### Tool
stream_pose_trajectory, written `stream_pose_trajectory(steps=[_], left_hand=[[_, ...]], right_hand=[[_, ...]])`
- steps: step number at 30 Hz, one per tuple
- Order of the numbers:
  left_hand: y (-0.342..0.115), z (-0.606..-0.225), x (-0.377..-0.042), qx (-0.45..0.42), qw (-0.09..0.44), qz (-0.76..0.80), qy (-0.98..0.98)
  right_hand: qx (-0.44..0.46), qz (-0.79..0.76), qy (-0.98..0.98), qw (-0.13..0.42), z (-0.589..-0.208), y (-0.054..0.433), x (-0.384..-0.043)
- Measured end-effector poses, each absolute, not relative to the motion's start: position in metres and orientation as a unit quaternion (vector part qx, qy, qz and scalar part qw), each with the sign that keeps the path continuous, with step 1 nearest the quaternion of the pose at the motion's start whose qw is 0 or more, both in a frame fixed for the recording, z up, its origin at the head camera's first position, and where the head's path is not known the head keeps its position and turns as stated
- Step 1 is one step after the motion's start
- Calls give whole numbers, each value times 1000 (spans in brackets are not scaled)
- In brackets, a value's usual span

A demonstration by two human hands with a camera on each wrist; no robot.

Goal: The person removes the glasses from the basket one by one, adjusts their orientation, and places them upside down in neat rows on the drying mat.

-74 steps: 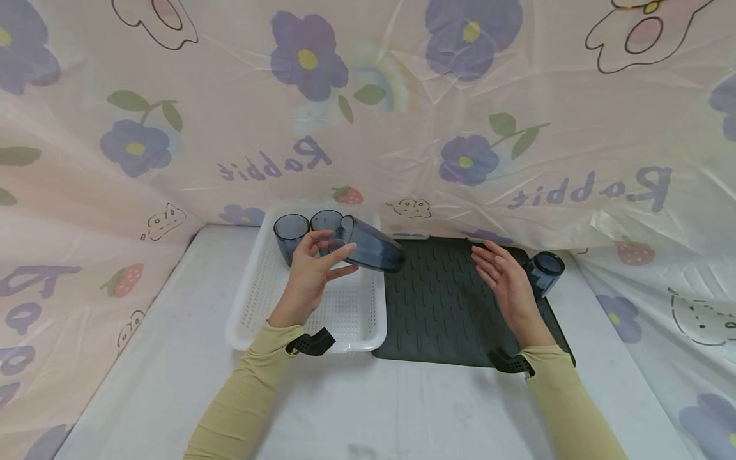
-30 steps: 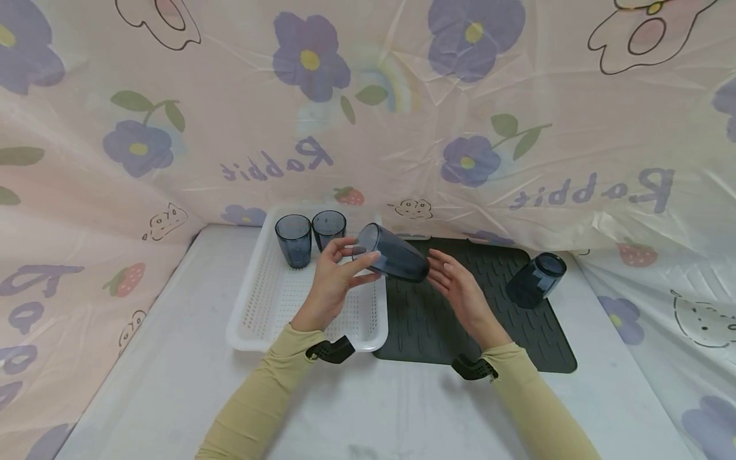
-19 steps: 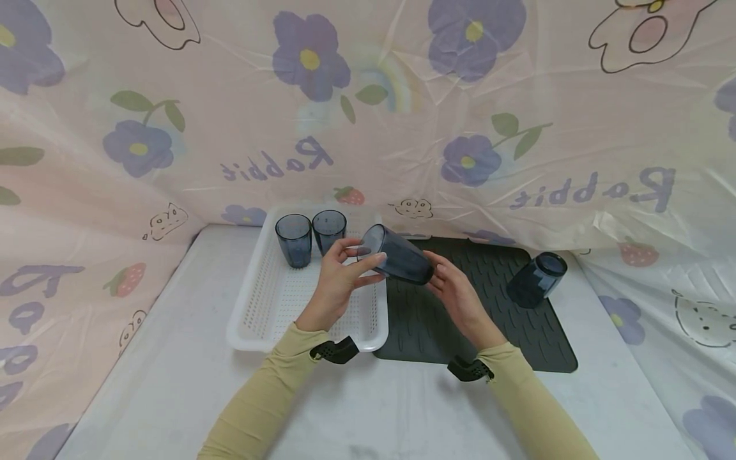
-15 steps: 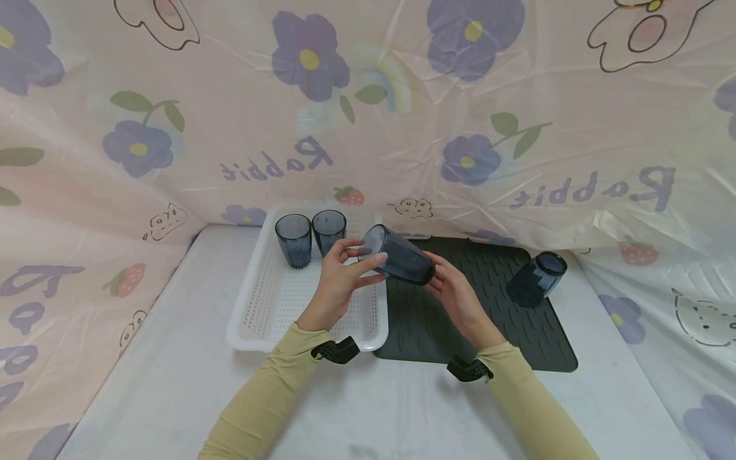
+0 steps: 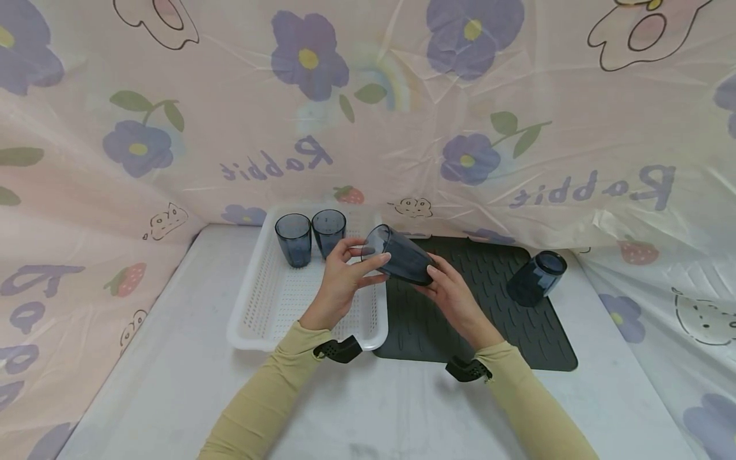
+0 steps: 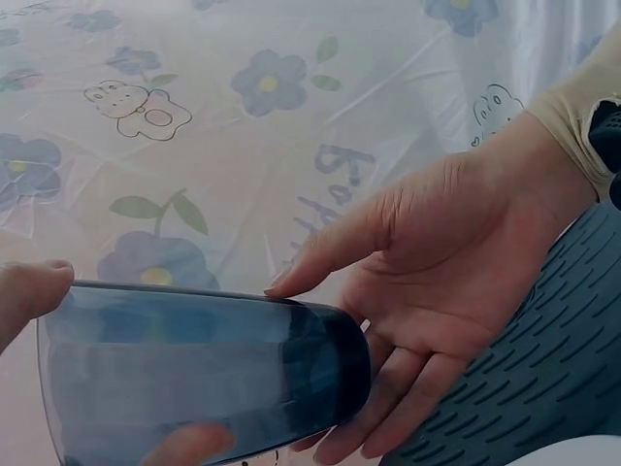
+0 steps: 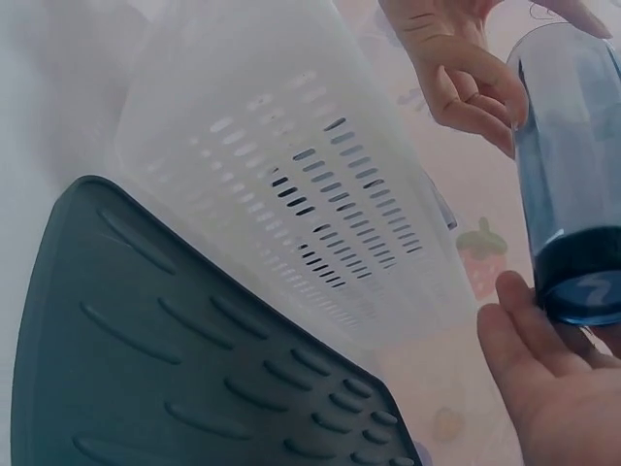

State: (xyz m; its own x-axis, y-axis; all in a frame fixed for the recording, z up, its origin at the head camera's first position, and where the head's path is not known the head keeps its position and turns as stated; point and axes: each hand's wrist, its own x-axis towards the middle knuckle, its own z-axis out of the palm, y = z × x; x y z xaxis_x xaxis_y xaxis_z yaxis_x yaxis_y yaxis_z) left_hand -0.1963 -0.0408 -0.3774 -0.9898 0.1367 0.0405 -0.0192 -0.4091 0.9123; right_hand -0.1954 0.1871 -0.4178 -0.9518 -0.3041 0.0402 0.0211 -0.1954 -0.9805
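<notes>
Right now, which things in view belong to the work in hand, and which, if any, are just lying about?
Likely in the work:
tilted glass, held by left grip and right grip
two upright glasses in white basket
upturned glass on dark mat

Only surroundings, nothing loose:
patterned sheet
white table

A white perforated basket (image 5: 290, 297) stands toward the table's (image 5: 397, 415) far edge, with two blue glasses (image 5: 294, 244) upright in its far half. Just right of it lies a dark ribbed mat (image 5: 422, 322); another glass (image 5: 533, 282) sits upside down by the mat's right edge. Flowered cloth (image 5: 397, 147) hangs behind the table.
</notes>
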Motion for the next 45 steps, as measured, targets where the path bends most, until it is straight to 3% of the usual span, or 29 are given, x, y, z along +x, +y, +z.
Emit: stream_pose_trajectory(steps=[24, 45], left_hand=[[-45, -374, -196, 70, 83, 833, 542], [-51, -381, -195, 134, 172, 808, 548]], right_hand=[[-88, -745, 658, 63, -405, 193, -189], [-158, -825, 539, -57, -382, 202, -184]])
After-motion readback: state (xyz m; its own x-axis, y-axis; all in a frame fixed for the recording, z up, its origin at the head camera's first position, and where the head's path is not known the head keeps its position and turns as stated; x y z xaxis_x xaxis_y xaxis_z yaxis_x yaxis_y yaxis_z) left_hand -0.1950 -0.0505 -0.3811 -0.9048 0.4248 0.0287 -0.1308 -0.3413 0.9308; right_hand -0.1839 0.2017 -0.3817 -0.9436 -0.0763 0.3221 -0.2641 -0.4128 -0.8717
